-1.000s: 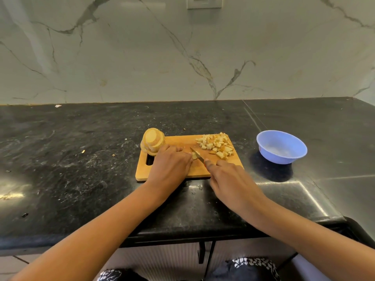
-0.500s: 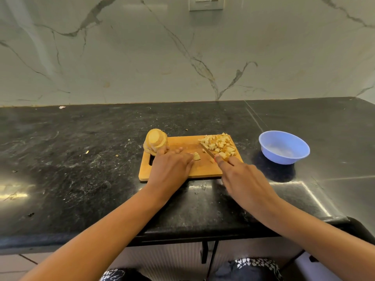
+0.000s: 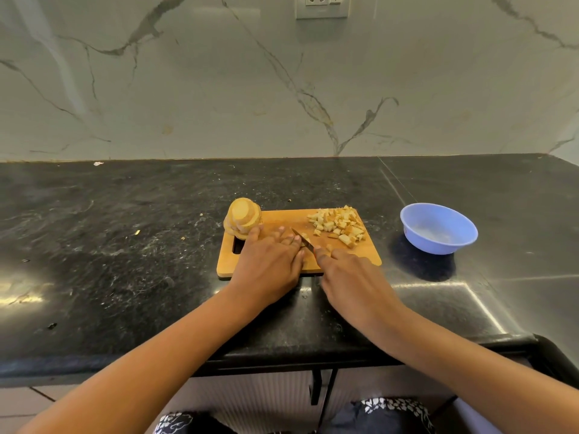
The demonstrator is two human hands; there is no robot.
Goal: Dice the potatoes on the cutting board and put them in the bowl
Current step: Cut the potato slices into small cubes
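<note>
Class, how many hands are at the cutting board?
2. The left hand presses down at the middle of the cutting board; the right hand, beside it, grips the knife.

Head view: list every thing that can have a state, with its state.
potato slices: stacked, not yet diced
diced potato: piled on cutting board, outside the bowl
bowl: upright, no potato inside
knife: blade down on board, gripped by right hand
left hand: fingers flat on board

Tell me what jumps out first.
On the wooden cutting board, the left hand presses a potato piece while the right hand grips the knife cutting it. Diced potato is piled at the board's far right corner, a stack of slices at its far left; the blue bowl stands right of the board.
</note>
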